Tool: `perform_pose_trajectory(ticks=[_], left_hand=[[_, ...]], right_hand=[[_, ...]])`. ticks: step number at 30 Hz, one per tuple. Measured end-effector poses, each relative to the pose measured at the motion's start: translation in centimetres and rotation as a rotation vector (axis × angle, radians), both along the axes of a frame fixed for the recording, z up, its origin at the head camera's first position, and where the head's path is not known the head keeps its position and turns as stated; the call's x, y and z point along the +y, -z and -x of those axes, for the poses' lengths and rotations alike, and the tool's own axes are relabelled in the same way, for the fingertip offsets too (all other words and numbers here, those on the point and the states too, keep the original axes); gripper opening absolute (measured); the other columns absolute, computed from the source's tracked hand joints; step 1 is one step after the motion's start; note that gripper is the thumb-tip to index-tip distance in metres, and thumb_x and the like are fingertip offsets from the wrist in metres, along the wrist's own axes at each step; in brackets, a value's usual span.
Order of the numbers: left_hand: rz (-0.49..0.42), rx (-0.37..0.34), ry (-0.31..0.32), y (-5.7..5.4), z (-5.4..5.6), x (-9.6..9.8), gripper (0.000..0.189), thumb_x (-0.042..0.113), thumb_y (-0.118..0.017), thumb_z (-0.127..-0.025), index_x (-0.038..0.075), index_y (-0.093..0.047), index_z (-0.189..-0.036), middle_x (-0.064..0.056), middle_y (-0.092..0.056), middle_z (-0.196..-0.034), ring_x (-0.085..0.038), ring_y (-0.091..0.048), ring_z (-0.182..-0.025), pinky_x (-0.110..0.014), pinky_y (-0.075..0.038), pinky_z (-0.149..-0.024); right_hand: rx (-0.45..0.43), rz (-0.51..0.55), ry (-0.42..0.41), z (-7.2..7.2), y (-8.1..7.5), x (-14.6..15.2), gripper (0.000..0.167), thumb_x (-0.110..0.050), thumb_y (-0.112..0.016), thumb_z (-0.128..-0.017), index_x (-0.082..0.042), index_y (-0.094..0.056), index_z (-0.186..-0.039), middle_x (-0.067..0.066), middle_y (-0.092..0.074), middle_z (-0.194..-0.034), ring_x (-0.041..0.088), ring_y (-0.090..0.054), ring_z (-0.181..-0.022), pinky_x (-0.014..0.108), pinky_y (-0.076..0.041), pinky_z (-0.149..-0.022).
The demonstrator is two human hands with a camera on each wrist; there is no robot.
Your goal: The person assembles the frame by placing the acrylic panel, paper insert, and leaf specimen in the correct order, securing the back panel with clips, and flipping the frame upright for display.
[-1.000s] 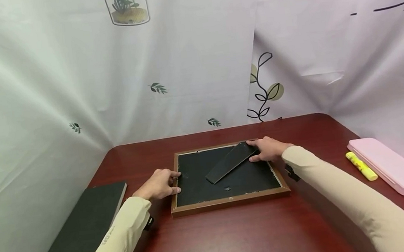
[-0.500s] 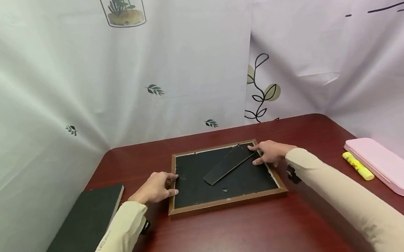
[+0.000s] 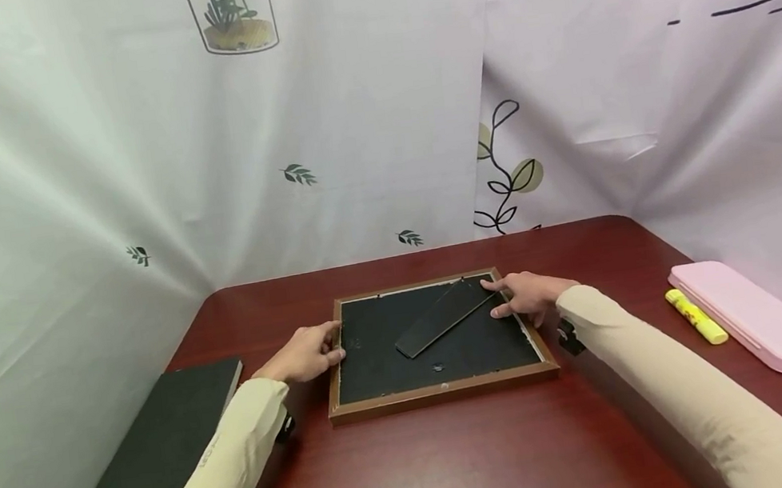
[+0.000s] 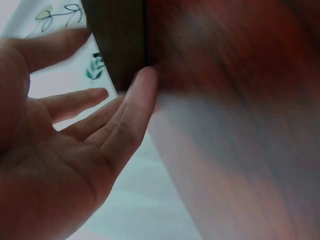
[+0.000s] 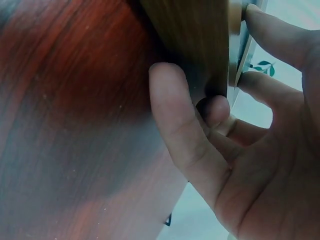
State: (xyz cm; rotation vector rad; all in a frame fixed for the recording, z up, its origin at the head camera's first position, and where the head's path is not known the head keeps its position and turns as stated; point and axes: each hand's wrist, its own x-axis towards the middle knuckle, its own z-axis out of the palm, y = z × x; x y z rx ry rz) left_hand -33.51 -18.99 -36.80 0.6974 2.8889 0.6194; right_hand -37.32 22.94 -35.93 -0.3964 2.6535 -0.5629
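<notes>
Bilaterally, the left hand (image 3: pixel 306 356) and right hand (image 3: pixel 529 294), fingers half bent, grip opposite side edges of the wooden picture frame (image 3: pixel 447 357), lying backing-up on the table (image 3: pixel 452 462), black notebook (image 3: pixel 163 439) to its left.

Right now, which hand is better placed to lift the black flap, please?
Probably the right hand: its fingertips are close to the black flap, while the left hand is at the opposite side of the frame.

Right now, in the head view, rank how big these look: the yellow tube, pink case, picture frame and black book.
1. Picture frame
2. Black book, partly hidden by the left sleeve
3. Pink case
4. Yellow tube
</notes>
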Motion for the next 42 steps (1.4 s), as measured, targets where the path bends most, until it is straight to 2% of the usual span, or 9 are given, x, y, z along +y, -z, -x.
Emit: perform_pose_trajectory(ticks=[4, 11, 13, 19, 23, 27, 30, 37, 42], left_hand=[[-0.034, -0.030, -0.006, 0.1, 1.2, -0.3, 0.047, 0.015, -0.067, -0.096, 0.000, -0.057, -0.139, -0.007, -0.060, -0.088, -0.013, -0.049, -0.074, -0.031, -0.043, -0.073], [-0.203, -0.165, -0.037, 0.6, 1.5, -1.4, 0.041, 0.009, -0.064, -0.096, 0.004, -0.061, -0.136, -0.015, -0.069, -0.111, -0.013, -0.061, -0.078, -0.030, -0.053, -0.071], [-0.232, -0.180, -0.037, 0.7, 1.5, -1.6, 0.039, 0.007, -0.065, -0.095, 0.004, -0.062, -0.134, -0.016, -0.070, -0.110, -0.014, -0.062, -0.077, -0.030, -0.054, -0.071], [-0.259, -0.198, -0.027, 0.8, 1.8, -1.7, 0.036, 0.008, -0.068, -0.094, 0.006, -0.065, -0.130, -0.015, -0.070, -0.111, -0.017, -0.066, -0.087, -0.032, -0.054, -0.074], [-0.255, -0.203, -0.017, 0.8, 2.0, -2.0, 0.035, 0.011, -0.068, -0.095, 0.008, -0.065, -0.130, -0.016, -0.069, -0.117, -0.025, -0.069, -0.104, -0.038, -0.057, -0.083], [-0.253, -0.203, 0.005, 1.0, 2.2, -2.3, 0.035, 0.012, -0.067, -0.096, 0.008, -0.065, -0.130, -0.017, -0.068, -0.119, -0.032, -0.066, -0.112, -0.045, -0.056, -0.091], [-0.260, -0.203, 0.019, 1.0, 2.4, -2.4, 0.034, 0.011, -0.067, -0.096, 0.007, -0.065, -0.130, -0.018, -0.068, -0.119, -0.034, -0.066, -0.113, -0.047, -0.055, -0.093], [-0.271, -0.211, 0.022, 1.2, 2.6, -2.3, 0.034, 0.008, -0.067, -0.095, 0.006, -0.064, -0.129, -0.016, -0.068, -0.111, -0.028, -0.068, -0.104, -0.040, -0.056, -0.086], [-0.253, -0.221, 0.028, 1.0, 2.6, -2.2, 0.035, 0.007, -0.067, -0.095, 0.006, -0.063, -0.130, -0.018, -0.066, -0.114, -0.029, -0.067, -0.106, -0.043, -0.056, -0.089]], right_hand=[[0.008, 0.001, -0.004, 0.0, 0.0, 0.1, 0.077, -0.033, -0.065, -0.098, -0.019, -0.023, -0.160, 0.034, -0.040, -0.150, 0.020, -0.063, -0.058, 0.034, -0.058, -0.058], [0.004, 0.014, -0.006, 0.1, 0.1, 0.2, 0.076, -0.034, -0.065, -0.098, -0.020, -0.024, -0.160, 0.036, -0.037, -0.152, 0.020, -0.062, -0.058, 0.034, -0.058, -0.058], [0.003, 0.018, -0.011, 0.1, 0.2, 0.2, 0.076, -0.035, -0.065, -0.097, -0.019, -0.024, -0.160, 0.037, -0.037, -0.151, 0.020, -0.062, -0.058, 0.034, -0.058, -0.057], [0.001, 0.028, 0.004, 0.2, 0.3, 0.3, 0.076, -0.035, -0.066, -0.097, -0.020, -0.026, -0.160, 0.037, -0.036, -0.151, 0.020, -0.061, -0.058, 0.034, -0.058, -0.057], [0.006, 0.029, 0.007, 0.3, 0.3, 0.4, 0.076, -0.034, -0.067, -0.097, -0.020, -0.026, -0.159, 0.037, -0.039, -0.149, 0.021, -0.061, -0.058, 0.034, -0.058, -0.057], [-0.002, 0.033, 0.012, 0.3, 0.3, 0.3, 0.076, -0.034, -0.067, -0.096, -0.021, -0.026, -0.159, 0.035, -0.040, -0.148, 0.021, -0.061, -0.060, 0.034, -0.058, -0.058], [0.001, 0.035, 0.014, 0.4, 0.4, 0.4, 0.076, -0.035, -0.067, -0.096, -0.022, -0.027, -0.159, 0.035, -0.041, -0.146, 0.021, -0.061, -0.060, 0.034, -0.058, -0.058], [0.007, 0.037, 0.011, 0.4, 0.4, 0.5, 0.075, -0.035, -0.068, -0.096, -0.022, -0.029, -0.159, 0.034, -0.043, -0.146, 0.021, -0.061, -0.058, 0.034, -0.057, -0.057], [0.017, 0.037, 0.006, 0.4, 0.5, 0.6, 0.075, -0.034, -0.068, -0.095, -0.021, -0.030, -0.158, 0.034, -0.045, -0.145, 0.020, -0.062, -0.057, 0.033, -0.057, -0.057]])
